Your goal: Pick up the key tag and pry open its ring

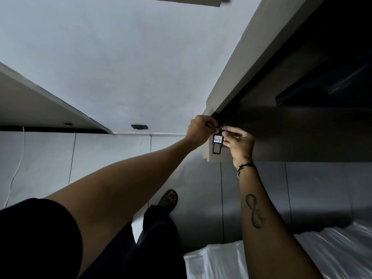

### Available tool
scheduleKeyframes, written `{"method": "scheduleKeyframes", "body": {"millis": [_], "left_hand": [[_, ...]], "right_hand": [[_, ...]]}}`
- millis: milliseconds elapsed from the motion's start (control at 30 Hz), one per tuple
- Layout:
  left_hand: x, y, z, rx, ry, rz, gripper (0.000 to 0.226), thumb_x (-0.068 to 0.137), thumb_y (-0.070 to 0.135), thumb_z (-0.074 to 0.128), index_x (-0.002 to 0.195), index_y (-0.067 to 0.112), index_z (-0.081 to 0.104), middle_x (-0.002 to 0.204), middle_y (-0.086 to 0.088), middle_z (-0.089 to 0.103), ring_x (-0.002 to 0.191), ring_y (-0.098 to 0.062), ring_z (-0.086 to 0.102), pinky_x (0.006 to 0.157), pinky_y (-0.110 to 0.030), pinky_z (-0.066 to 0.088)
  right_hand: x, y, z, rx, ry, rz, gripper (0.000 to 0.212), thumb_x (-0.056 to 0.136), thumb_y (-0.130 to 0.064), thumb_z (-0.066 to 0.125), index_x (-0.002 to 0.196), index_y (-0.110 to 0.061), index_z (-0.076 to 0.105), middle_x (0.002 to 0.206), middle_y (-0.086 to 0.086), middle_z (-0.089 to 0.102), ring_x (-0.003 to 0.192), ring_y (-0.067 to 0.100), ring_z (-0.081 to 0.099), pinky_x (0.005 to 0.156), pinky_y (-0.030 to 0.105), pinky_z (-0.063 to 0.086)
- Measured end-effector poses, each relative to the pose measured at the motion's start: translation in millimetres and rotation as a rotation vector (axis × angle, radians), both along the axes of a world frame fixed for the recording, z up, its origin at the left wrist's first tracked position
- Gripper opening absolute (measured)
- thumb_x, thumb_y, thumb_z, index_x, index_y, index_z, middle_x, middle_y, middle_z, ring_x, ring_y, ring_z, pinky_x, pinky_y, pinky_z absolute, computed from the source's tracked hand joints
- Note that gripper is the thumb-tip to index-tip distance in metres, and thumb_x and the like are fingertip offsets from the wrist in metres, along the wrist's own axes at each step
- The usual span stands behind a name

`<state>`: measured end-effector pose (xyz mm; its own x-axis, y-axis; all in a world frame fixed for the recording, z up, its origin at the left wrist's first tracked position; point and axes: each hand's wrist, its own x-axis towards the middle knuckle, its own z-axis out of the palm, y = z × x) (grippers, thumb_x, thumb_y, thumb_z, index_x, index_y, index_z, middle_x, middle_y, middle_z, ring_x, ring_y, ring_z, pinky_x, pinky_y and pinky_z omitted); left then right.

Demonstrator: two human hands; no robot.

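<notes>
Our left hand [199, 127] pinches the key ring [221, 128] at the cabinet [281, 135] edge; our right hand [239, 141] pinches the key tag [217, 143] hanging beneath. Nothing looks finished yet.

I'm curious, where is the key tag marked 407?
In the head view, right of centre, the key tag hangs between the left hand and right hand, against the wooden panel.

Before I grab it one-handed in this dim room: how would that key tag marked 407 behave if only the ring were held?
The key tag looks like a small flat plastic slab, so probably stiff and light. It hangs from a ring between the left hand and right hand, so it would likely dangle and swing. Its glossy face may be slippery.
</notes>
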<state>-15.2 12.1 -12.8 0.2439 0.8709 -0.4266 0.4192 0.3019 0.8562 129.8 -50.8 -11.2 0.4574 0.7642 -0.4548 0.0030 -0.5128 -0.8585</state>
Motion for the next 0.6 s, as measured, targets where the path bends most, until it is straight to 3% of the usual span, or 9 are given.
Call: {"method": "scheduleKeyframes", "body": {"millis": [200, 333, 400, 433, 533, 567, 600], "left_hand": [[-69.7, -5.5, 27.0, -0.044, -0.142, 0.090, 0.012, 0.087, -0.006, 0.080, 0.088, 0.005, 0.077, 0.075, -0.007, 0.071, 0.072, -0.024, 0.069, 0.079, -0.036, 0.066], [-126.0, -8.3, 53.5, -0.039, -0.190, 0.131, 0.009, 0.088, -0.009, 0.078, 0.092, -0.002, 0.077, 0.081, -0.014, 0.071, 0.078, -0.031, 0.071, 0.085, -0.043, 0.066], [-155.9, -9.7, 70.5, -0.028, -0.184, 0.138, 0.008, 0.089, -0.010, 0.077, 0.096, -0.007, 0.076, 0.085, -0.016, 0.071, 0.080, -0.032, 0.071, 0.087, -0.046, 0.066], [-171.6, -10.0, 78.0, -0.014, -0.181, 0.143, 0.008, 0.089, -0.010, 0.076, 0.098, -0.009, 0.075, 0.085, -0.016, 0.071, 0.079, -0.031, 0.072, 0.084, -0.043, 0.066], [-216.6, -11.5, 97.7, 0.013, -0.154, 0.166, 0.007, 0.091, -0.006, 0.076, 0.098, -0.006, 0.076, 0.074, -0.005, 0.070, 0.064, -0.012, 0.074, 0.056, -0.020, 0.059], [-232.1, -12.1, 103.9, 0.012, -0.157, 0.175, 0.006, 0.092, -0.004, 0.076, 0.098, -0.005, 0.076, 0.073, -0.001, 0.071, 0.062, -0.009, 0.074, 0.056, -0.020, 0.060], [-247.6, -12.4, 110.1, 0.008, -0.171, 0.194, 0.007, 0.092, -0.002, 0.077, 0.099, -0.005, 0.076, 0.076, -0.002, 0.072, 0.066, -0.012, 0.075, 0.066, -0.031, 0.065]], "right_hand": [[-62.2, 9.5, 35.0, -0.005, 0.004, 0.061, 0.023, 0.090, 0.001, 0.079, 0.112, 0.006, 0.076, 0.098, 0.020, 0.077, 0.082, 0.025, 0.075, 0.078, 0.036, 0.066], [-110.1, 18.2, 59.7, -0.017, 0.003, 0.168, 0.016, 0.084, 0.005, 0.083, 0.098, 0.002, 0.077, 0.082, 0.010, 0.077, 0.068, 0.016, 0.076, 0.060, 0.022, 0.064], [-133.8, 24.1, 71.8, -0.022, -0.047, 0.243, 0.017, 0.082, 0.002, 0.086, 0.096, 0.000, 0.078, 0.083, 0.013, 0.078, 0.071, 0.021, 0.077, 0.065, 0.030, 0.065], [-146.7, 27.9, 78.5, -0.016, -0.064, 0.284, 0.018, 0.081, 0.002, 0.087, 0.097, 0.001, 0.079, 0.087, 0.019, 0.079, 0.076, 0.027, 0.079, 0.072, 0.036, 0.066], [-185.7, 36.2, 99.9, 0.002, -0.042, 0.373, 0.017, 0.080, 0.001, 0.088, 0.093, -0.001, 0.078, 0.097, 0.027, 0.079, 0.087, 0.038, 0.081, 0.081, 0.047, 0.068], [-199.4, 37.7, 108.2, 0.012, -0.032, 0.400, 0.016, 0.080, 0.000, 0.088, 0.091, -0.003, 0.077, 0.096, 0.026, 0.080, 0.087, 0.038, 0.082, 0.080, 0.047, 0.069], [-213.2, 39.6, 116.6, 0.030, -0.023, 0.425, 0.015, 0.079, 0.000, 0.088, 0.089, -0.004, 0.077, 0.094, 0.024, 0.080, 0.086, 0.037, 0.082, 0.078, 0.046, 0.069]]}}
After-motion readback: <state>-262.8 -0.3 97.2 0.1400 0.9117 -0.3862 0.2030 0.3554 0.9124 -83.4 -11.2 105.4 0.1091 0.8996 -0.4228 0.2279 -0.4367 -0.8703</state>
